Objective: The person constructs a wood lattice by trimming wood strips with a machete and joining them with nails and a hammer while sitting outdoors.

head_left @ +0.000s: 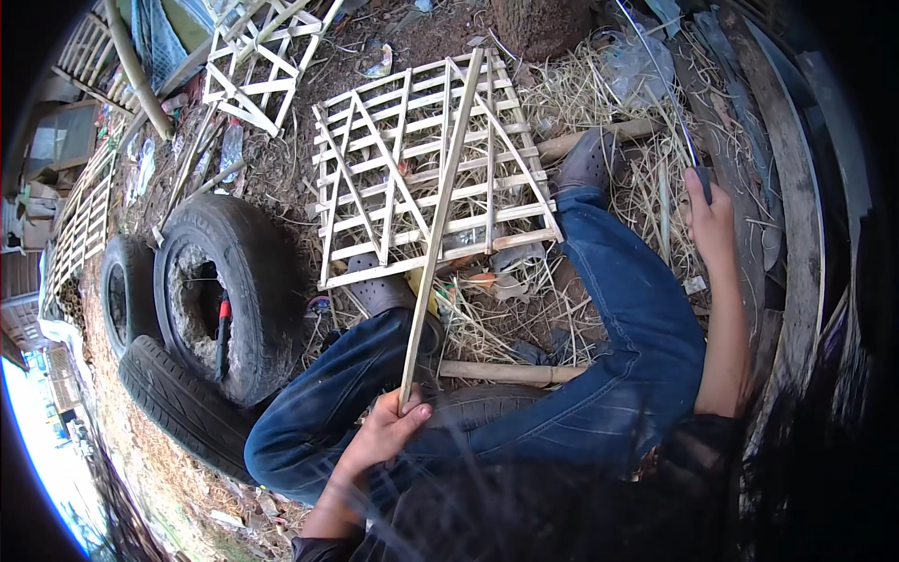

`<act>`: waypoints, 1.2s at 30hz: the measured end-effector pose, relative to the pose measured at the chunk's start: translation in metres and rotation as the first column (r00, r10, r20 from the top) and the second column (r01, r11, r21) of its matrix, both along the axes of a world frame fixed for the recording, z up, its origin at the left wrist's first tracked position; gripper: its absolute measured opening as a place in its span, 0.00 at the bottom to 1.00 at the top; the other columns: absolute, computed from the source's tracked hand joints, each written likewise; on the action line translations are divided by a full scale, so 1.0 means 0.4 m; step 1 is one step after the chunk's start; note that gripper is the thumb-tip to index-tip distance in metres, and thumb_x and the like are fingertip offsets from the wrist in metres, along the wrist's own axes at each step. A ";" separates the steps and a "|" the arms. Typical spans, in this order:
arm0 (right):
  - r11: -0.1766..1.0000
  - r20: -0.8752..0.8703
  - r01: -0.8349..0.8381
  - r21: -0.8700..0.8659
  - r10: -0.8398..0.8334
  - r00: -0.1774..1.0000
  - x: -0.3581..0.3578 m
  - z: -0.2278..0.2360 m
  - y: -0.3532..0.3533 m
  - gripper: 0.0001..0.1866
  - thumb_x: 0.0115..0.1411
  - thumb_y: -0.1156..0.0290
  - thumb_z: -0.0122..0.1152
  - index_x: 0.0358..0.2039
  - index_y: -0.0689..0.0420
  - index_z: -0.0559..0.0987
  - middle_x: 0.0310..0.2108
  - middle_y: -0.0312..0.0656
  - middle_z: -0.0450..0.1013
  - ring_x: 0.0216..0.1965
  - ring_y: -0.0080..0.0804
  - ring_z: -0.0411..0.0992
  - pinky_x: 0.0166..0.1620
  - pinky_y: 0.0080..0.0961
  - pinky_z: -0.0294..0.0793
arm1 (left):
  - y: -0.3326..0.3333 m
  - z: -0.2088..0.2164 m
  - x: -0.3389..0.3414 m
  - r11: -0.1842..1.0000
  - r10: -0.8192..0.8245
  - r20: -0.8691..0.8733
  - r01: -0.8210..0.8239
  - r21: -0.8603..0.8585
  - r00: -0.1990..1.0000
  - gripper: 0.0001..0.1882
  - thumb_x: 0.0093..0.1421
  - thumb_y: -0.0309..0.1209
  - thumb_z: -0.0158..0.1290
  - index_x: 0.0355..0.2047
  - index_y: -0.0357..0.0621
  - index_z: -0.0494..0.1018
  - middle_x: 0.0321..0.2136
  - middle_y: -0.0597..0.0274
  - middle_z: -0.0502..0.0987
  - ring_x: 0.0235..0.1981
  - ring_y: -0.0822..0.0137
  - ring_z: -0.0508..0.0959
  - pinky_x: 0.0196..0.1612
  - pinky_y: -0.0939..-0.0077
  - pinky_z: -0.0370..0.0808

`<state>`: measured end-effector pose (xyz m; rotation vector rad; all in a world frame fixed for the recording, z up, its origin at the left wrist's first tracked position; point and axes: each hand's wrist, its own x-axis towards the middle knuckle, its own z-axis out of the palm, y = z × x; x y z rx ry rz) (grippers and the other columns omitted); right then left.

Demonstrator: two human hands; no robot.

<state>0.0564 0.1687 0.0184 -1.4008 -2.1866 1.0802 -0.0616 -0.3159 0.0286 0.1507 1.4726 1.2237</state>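
Note:
My left hand (386, 433) is closed round the lower end of a long, pale bamboo strip (438, 234). The strip slants up and away across a bamboo lattice panel (524, 240), its far end near the panel's far edge. Crossed slats and several diagonal pieces make up the panel, which lies in front of me between my shoes. At the right, above my bent knee, my right hand (714, 223) grips the dark handle of a long-bladed knife (646, 47). Its thin blade points up and away, apart from the panel and the strip.
Old tyres (257, 281) stand and lean at the left, with a red-and-black tool (223, 337) in one. A second lattice (272, 86) lies at the far left. Bamboo shavings (571, 94) litter the soil. A tree trunk (541, 28) stands beyond; long planks (791, 187) run along the right.

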 end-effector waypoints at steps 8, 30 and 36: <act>0.612 -0.145 -0.702 0.364 0.781 0.607 -0.125 0.112 -0.238 0.28 0.46 0.42 0.67 0.24 0.58 0.77 0.15 0.40 0.70 0.17 0.36 0.73 0.22 0.28 0.68 | 0.108 0.003 0.005 0.910 -0.257 0.679 -0.065 0.410 0.687 0.21 0.64 0.50 0.49 0.27 0.52 0.54 0.15 0.78 0.49 0.14 0.82 0.50 0.16 0.85 0.47; 0.987 -0.148 0.162 -0.006 -0.161 0.976 0.026 0.048 0.013 0.26 0.62 0.47 0.54 0.18 0.55 0.67 0.12 0.31 0.62 0.11 0.17 0.61 0.15 0.17 0.58 | 0.060 0.007 -0.006 0.958 -0.248 -0.417 0.157 -0.242 0.874 0.13 0.66 0.35 0.49 0.32 0.35 0.67 0.21 0.62 0.71 0.23 0.71 0.66 0.27 0.71 0.67; 0.861 -0.099 -0.412 0.297 0.457 0.884 -0.090 0.099 -0.155 0.20 0.56 0.52 0.63 0.22 0.58 0.73 0.13 0.37 0.68 0.13 0.33 0.68 0.20 0.28 0.66 | 0.148 0.058 -0.028 0.922 -0.319 -0.612 0.088 -0.377 0.724 0.14 0.63 0.34 0.52 0.31 0.34 0.64 0.17 0.44 0.70 0.19 0.44 0.68 0.24 0.60 0.67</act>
